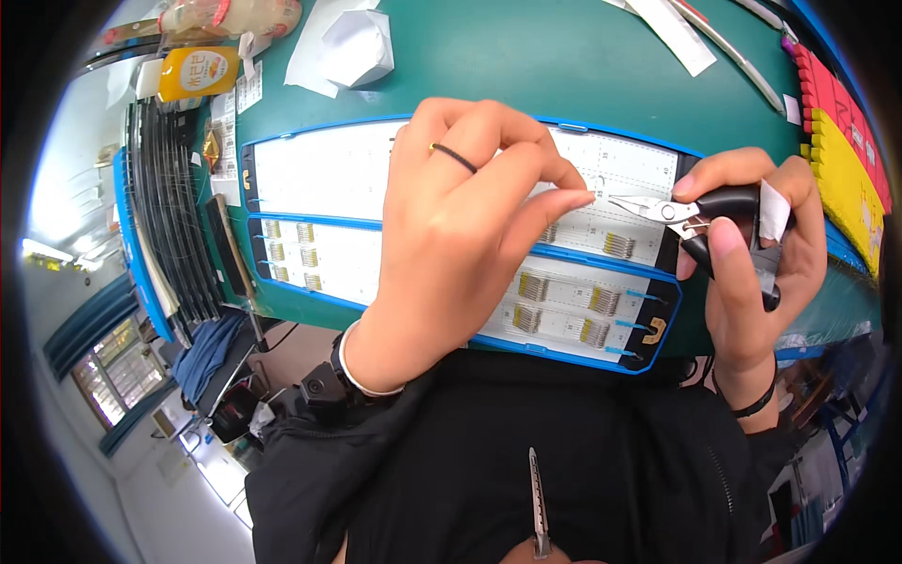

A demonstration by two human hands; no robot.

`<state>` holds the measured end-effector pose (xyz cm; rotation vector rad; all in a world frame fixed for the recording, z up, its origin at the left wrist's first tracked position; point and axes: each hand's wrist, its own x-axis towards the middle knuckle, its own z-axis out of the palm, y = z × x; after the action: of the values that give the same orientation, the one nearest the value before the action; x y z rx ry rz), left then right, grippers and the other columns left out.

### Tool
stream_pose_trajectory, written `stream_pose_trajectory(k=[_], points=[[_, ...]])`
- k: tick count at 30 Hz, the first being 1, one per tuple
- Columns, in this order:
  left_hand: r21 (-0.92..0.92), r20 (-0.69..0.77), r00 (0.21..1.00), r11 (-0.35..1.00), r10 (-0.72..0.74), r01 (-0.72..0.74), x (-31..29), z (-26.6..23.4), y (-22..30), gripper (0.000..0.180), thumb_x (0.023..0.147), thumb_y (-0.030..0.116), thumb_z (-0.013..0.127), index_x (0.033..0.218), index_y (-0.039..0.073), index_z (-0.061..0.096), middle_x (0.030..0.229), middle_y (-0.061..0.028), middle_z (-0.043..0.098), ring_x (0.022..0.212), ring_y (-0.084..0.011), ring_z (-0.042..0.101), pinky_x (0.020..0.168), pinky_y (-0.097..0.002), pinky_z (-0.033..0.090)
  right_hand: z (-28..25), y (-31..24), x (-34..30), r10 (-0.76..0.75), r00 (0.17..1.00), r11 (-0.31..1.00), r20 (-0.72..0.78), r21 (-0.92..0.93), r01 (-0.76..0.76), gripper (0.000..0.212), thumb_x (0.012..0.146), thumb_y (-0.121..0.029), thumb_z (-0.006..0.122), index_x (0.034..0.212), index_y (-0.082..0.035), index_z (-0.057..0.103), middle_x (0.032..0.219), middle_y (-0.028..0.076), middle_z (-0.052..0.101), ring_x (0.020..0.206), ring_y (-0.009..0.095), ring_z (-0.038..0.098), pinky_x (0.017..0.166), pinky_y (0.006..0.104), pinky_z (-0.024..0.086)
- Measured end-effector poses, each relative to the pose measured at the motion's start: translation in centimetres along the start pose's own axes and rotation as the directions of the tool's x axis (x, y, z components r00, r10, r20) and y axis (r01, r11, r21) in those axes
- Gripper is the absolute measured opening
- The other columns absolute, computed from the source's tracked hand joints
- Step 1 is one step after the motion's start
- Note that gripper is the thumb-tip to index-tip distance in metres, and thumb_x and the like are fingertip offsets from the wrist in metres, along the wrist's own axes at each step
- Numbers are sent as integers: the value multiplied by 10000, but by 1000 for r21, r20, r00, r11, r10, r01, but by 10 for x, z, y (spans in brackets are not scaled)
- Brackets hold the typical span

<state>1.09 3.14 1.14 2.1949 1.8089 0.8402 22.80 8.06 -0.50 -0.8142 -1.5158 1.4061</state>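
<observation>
Clip: one, silver, nearest, pointing away from the wearer.
Left hand: one, over the case, fingers curled, thumb and forefinger tips close together; cannot tell whether they grip anything. One dark ring.
Right hand: one, closed round the handles of the pliers.
Pliers: one pair, right of the left fingertips, nose just beside them, above the case's right end.
Case: one, blue-edged, open, two panels, near and far.
Wire bundles: near panel, six left, four right; far panel, two showing right, one partly hidden.
Bottles: two, far left, one yellow.
</observation>
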Motion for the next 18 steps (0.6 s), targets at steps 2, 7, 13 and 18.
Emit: stream_pose_trajectory(k=[2,7,13,18], points=[[-64,22,999,997,-33,34,-4,-2,2,158,687,12,814,806,70,728,886,-28,658,898,-220,559,759,-332,448,0,-1,1,3,1000,1000,11,-5,-3,243,915,-108,607,928,-48,372,1018,225,623,640,88,548,551,181,465],[-109,30,999,993,-40,43,-7,-6,-1,165,677,18,822,804,74,734,879,-18,662,903,-207,559,762,-326,446,-1,-1,2,33,998,999,53,-30,-31,240,908,-75,602,919,-61,363,1021,226,624,663,88,554,561,188,477],[-123,45,998,992,-34,40,-8,-6,-2,170,672,25,822,808,66,731,882,-26,665,908,-210,562,768,-327,447,-1,1,3,26,996,999,81,-37,-23,232,910,-61,593,908,-64,361,1013,227,629,671,89,560,557,187,480],[-167,28,999,985,-30,34,-10,-6,-3,191,664,37,831,823,58,728,889,-30,664,911,-216,563,774,-329,446,0,-5,3,59,995,996,80,-64,-54,228,920,-64,590,885,-67,365,1000,229,640,670,88,563,552,182,476]])
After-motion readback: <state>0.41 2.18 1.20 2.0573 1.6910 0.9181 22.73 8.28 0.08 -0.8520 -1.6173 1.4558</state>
